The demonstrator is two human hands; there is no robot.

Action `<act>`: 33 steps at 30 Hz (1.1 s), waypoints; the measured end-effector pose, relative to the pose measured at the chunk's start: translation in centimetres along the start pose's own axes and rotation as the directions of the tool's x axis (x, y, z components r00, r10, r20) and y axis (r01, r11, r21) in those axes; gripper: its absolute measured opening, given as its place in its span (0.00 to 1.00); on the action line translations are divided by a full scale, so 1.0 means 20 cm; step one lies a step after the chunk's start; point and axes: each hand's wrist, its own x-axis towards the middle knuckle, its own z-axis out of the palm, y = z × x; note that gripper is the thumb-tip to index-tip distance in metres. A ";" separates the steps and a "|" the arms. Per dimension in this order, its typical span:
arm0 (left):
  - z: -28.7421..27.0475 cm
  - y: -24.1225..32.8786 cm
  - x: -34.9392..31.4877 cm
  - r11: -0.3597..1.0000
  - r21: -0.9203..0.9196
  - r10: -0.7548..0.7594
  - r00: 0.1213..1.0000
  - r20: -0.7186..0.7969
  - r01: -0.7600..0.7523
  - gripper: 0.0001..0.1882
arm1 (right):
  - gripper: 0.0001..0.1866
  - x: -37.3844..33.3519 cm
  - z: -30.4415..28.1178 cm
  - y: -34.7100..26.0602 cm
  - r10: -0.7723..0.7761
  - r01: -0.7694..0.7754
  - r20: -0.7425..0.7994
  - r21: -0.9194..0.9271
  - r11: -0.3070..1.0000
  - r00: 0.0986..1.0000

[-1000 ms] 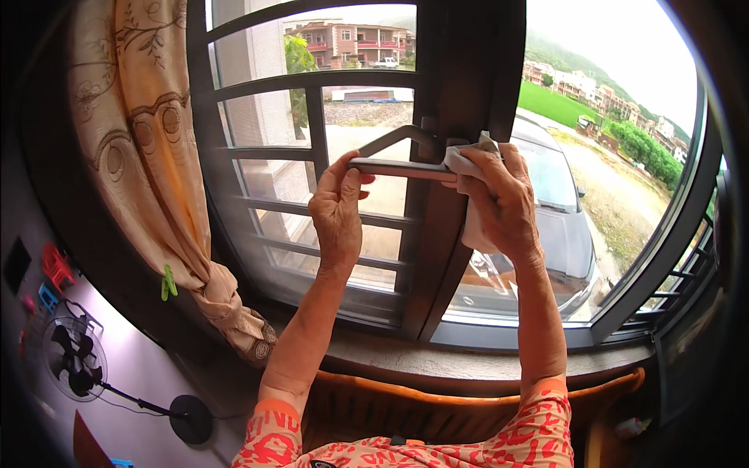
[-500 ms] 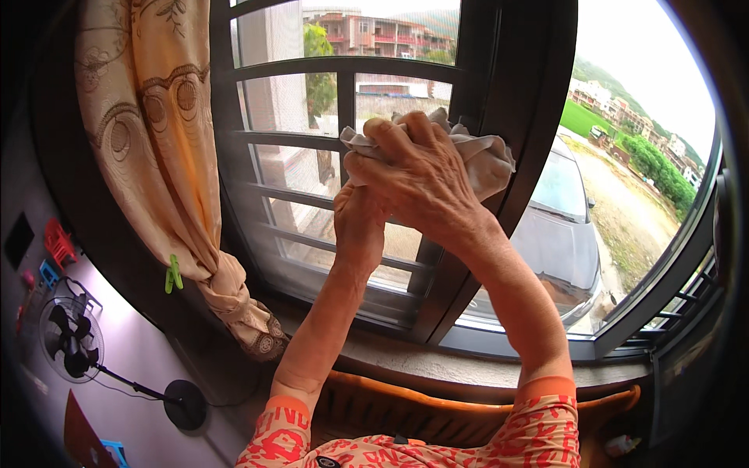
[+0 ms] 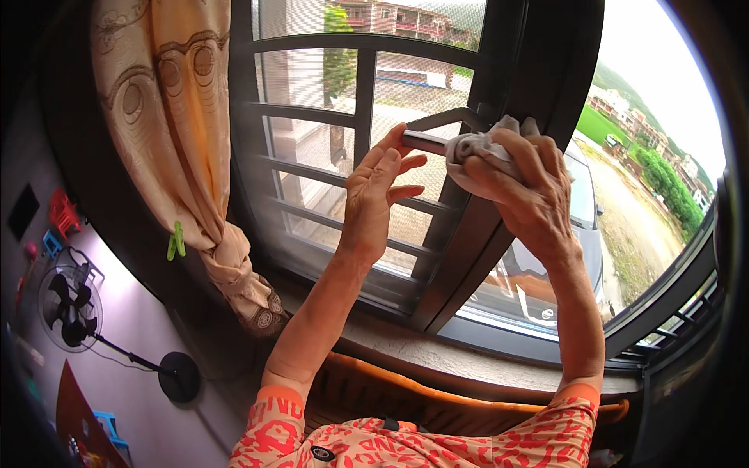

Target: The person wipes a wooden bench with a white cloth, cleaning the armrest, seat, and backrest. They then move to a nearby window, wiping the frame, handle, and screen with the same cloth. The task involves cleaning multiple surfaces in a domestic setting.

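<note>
A greyish-white cloth (image 3: 477, 160) is bunched under my right hand (image 3: 538, 195), whose fingers are wrapped over it. The cloth lies around the right-hand part of a dark window handle (image 3: 424, 141) with a shiny face, close to the window frame. My left hand (image 3: 373, 204) is open at the handle's free left end. Its index fingertip is at or against that end, and the other fingers are spread apart in front of the barred window (image 3: 425, 45). The cloth and my right hand hide where the handle joins the frame.
A patterned beige curtain (image 3: 191, 101), knotted low, hangs at left with a green clip (image 3: 176, 242) beside it. Below the stone sill (image 3: 468, 366) runs an orange-brown wooden seat back (image 3: 374, 384). A black fan (image 3: 74, 304) stands on the floor at left. Outside is a dark car (image 3: 573, 230).
My hands were together on the cloth; they have come apart. My right hand and the cloth have moved right, uncovering the handle. My left hand has opened.
</note>
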 end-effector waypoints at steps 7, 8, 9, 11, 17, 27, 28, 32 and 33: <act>0.03 -0.04 -0.01 0.981 -0.183 -0.051 0.996 0.076 0.064 0.29 | 0.24 0.21 0.18 -0.10 -0.083 0.080 0.037 0.090 0.993 0.996; 0.06 -0.02 -0.02 0.979 -0.197 -0.037 0.997 0.066 0.050 0.30 | 0.29 0.23 0.19 -0.11 -0.114 0.112 0.020 0.077 0.991 0.993; 0.04 -0.02 -0.02 0.987 -0.148 -0.047 0.996 0.081 0.059 0.32 | 0.28 0.22 0.21 -0.10 -0.132 0.130 0.028 0.084 0.988 0.991; 0.08 -0.01 -0.03 0.991 -0.131 -0.015 1.000 -0.027 0.011 0.35 | 0.26 0.17 0.22 -0.10 -0.166 0.166 -0.079 -0.005 0.986 0.983; 0.19 -0.01 -0.07 0.798 0.502 0.416 0.907 -0.060 -0.333 0.31 | 0.22 -0.10 0.06 0.04 -0.051 0.040 -0.184 -0.065 0.997 0.982; 0.29 -0.11 0.02 -0.027 0.828 0.471 0.723 0.505 -0.560 0.22 | 0.19 0.05 0.04 0.38 -0.103 0.037 -0.252 -0.252 0.967 0.962; 0.29 -0.12 0.03 -0.021 0.828 0.474 0.724 0.501 -0.560 0.21 | 0.18 0.12 0.05 0.42 -0.166 0.081 -0.246 -0.322 0.943 0.955; 0.29 -0.13 0.03 -0.003 0.826 0.477 0.725 0.497 -0.564 0.20 | 0.21 0.36 0.03 0.50 -0.078 -0.084 -0.415 -0.359 0.930 0.906; 0.29 -0.13 0.03 0.001 0.826 0.478 0.726 0.495 -0.564 0.20 | 0.20 0.39 0.03 0.50 -0.070 -0.102 -0.473 -0.329 0.939 0.878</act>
